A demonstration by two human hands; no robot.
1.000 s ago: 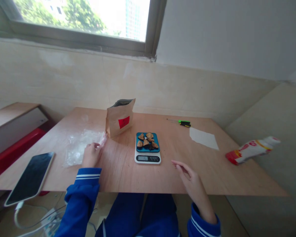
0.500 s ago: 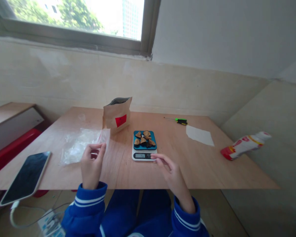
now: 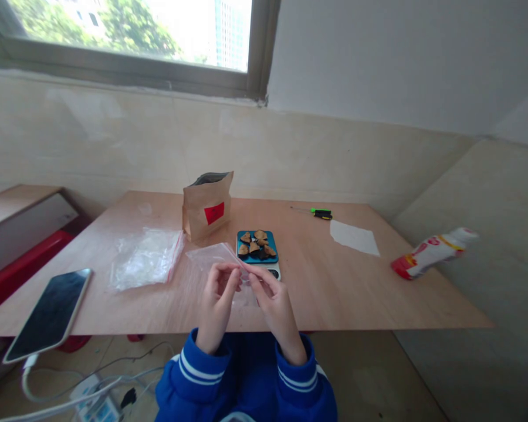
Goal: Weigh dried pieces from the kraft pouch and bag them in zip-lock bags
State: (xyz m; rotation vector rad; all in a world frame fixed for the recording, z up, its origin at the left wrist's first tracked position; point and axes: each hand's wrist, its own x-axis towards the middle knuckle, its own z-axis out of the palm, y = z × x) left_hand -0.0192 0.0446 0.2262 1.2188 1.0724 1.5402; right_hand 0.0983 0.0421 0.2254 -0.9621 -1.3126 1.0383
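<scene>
A clear zip-lock bag with a pink seal strip is pinched between my two hands at its top edge. My left hand grips it with thumb and forefinger, and my right hand pinches the same edge just to the right. Behind them stands a small digital scale, its display mostly hidden by the bag and fingers. Several brown, dried slices lie on its blue plate. A kraft paper pouch with a red label stands upright and open beyond the bag.
Left of my hands lies a stack of clear bags, with a phone on a cable at the table's left edge. Farther right are screwdrivers, a white paper sheet and a tilted red-and-white bottle.
My left hand has moved right, bringing a clear bag away from the stack to in front of the scale. My right hand has come left from the scale's display and taken the bag's edge.
</scene>
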